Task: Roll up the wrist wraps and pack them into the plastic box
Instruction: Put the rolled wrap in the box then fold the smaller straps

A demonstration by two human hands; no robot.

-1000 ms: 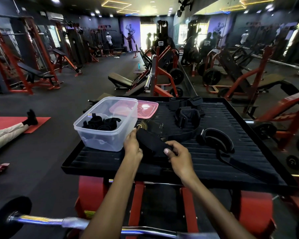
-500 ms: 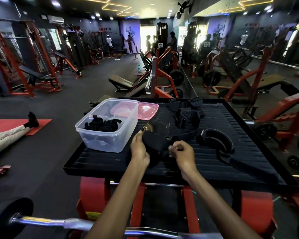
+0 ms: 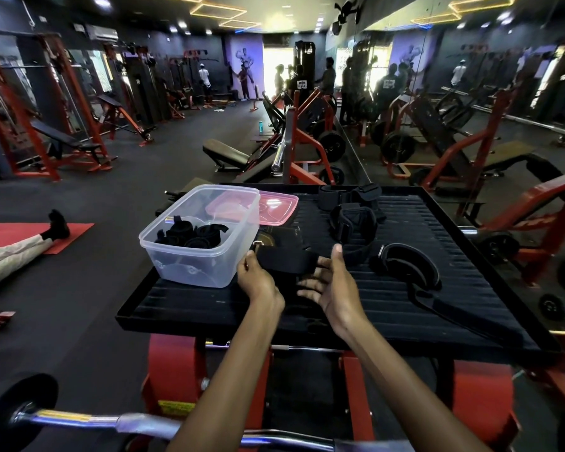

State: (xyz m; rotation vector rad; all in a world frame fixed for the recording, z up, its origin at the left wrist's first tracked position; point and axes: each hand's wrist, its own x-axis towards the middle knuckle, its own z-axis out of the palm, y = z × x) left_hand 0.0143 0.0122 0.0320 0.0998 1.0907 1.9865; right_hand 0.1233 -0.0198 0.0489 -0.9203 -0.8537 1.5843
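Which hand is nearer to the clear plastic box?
Left. The left hand grips a wrist wrap right beside the plastic box; the right hand sits farther right, fingers spread.

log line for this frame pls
left hand grips wrist wrap | right hand open beside it | plastic box holds rolled wraps | lid off | loose wraps on tray

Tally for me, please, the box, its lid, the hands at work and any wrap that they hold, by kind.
Clear plastic box: 1
Pink lid: 1
Black wrist wrap, gripped by the left hand: 1
Hands, counting the right hand: 2
Total: 5
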